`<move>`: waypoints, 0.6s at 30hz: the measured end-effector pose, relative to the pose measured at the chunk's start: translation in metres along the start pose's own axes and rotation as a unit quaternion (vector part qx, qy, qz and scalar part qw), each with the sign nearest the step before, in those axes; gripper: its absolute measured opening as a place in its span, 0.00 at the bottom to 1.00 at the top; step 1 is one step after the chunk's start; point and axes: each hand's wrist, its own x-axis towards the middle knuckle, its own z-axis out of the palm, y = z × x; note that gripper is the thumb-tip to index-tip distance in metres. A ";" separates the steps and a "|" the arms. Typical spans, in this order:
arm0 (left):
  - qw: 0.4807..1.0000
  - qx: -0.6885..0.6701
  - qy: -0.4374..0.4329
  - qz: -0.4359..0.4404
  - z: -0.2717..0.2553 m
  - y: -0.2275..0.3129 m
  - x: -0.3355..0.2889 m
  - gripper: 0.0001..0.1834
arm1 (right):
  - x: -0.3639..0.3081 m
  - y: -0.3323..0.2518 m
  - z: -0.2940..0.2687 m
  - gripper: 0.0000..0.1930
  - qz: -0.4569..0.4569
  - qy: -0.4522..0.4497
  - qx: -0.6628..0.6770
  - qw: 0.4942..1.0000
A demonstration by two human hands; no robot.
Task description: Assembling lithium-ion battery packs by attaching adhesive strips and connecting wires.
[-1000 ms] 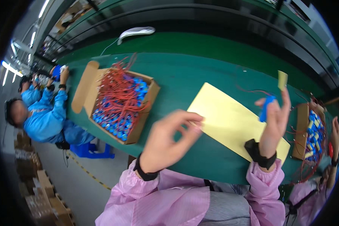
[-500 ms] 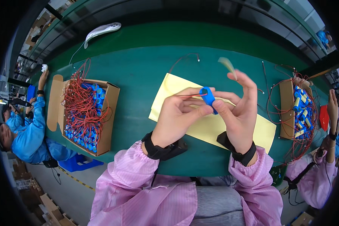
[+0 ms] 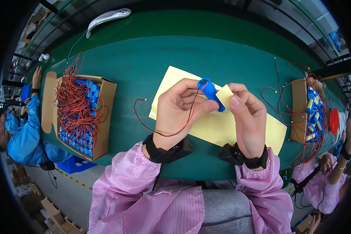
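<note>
My left hand [image 3: 174, 112] grips a blue cylindrical battery [image 3: 209, 90] between thumb and fingers, tilted over the yellow sheets. From its upper end a red and black wire lead [image 3: 149, 130] crosses my palm and loops left to a small white plug. Pinched by my right thumb and index finger, a small yellow label [image 3: 224, 97] touches or overlaps the battery's right side. How far it sticks to the battery I cannot tell. My right hand [image 3: 250, 121] is closed on the label. Below both hands lie the yellow sheets [image 3: 165, 84].
At left, an open cardboard box [image 3: 110, 105] holds many blue batteries with tangled red and black wires. Another box [image 3: 298, 111] at right holds batteries bearing yellow labels. A white handheld device [image 3: 107, 17] lies at the back. Co-workers sit at both sides.
The yellow label, on a raised right finger before, has come down to the battery between thumb and index finger. The battery has turned, and its wire lead now hangs over my left palm.
</note>
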 end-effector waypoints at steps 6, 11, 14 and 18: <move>1.000 -0.014 -0.008 0.020 0.001 0.003 0.000 0.18 | 0.002 0.001 0.001 0.06 0.000 -0.011 -0.010 1.000; 0.987 0.130 0.046 0.081 -0.003 -0.001 -0.003 0.18 | 0.008 0.011 -0.004 0.05 -0.051 -0.031 -0.088 0.994; 0.942 0.282 0.078 0.162 -0.005 0.003 -0.013 0.15 | 0.010 0.002 -0.006 0.05 -0.049 -0.075 -0.125 0.988; 0.935 0.266 0.055 0.228 -0.003 -0.006 -0.013 0.18 | 0.006 -0.006 -0.014 0.09 -0.037 -0.072 -0.177 0.981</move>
